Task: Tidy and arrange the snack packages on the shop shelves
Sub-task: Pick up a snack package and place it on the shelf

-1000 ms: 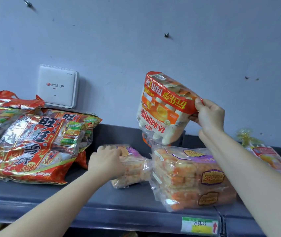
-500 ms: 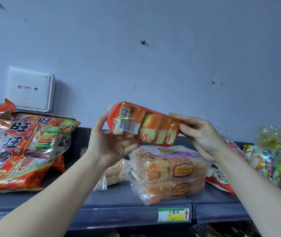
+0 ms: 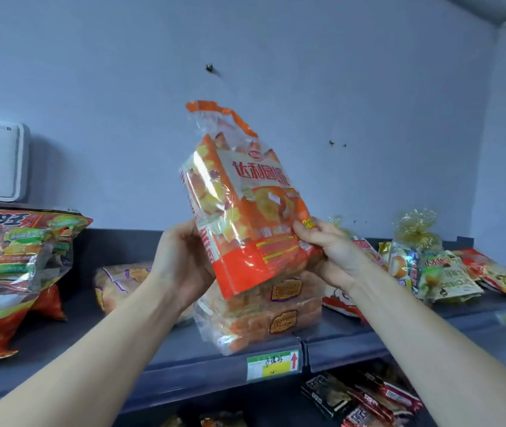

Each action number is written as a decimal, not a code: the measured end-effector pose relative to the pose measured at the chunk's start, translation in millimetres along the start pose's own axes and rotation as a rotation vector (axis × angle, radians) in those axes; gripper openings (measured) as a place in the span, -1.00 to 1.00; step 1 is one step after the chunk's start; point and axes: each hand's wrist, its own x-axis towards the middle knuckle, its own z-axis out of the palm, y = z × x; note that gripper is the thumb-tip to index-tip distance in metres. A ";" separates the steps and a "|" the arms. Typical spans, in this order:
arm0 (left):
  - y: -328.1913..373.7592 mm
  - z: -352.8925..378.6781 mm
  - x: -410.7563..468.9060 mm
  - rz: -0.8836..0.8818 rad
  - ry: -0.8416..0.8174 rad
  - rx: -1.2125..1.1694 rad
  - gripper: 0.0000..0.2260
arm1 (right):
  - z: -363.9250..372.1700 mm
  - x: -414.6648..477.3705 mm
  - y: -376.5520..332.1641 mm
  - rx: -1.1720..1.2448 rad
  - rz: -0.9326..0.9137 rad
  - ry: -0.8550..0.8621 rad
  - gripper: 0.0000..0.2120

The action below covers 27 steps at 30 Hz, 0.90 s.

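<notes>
On the head camera I see the orange snack bag point(image 3: 245, 211) upright, slightly tilted, held above the shelf point(image 3: 190, 355) over a clear bread pack point(image 3: 276, 318). My left hand point(image 3: 181, 263) grips its lower left side; my right hand point(image 3: 338, 257) pinches its lower right edge.

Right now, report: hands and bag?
Left hand, right hand both grip orange bag. Bag top-up, slightly tilted. Bread pack on shelf right under it.

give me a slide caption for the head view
Left hand and right hand hold an orange snack bag nearly upright above clear bread packs on the grey shelf.
</notes>
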 end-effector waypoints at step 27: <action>-285.4 160.6 98.4 0.143 0.174 0.967 -0.51 | -327.6 -60.0 -37.9 -0.350 -0.137 0.495 -0.48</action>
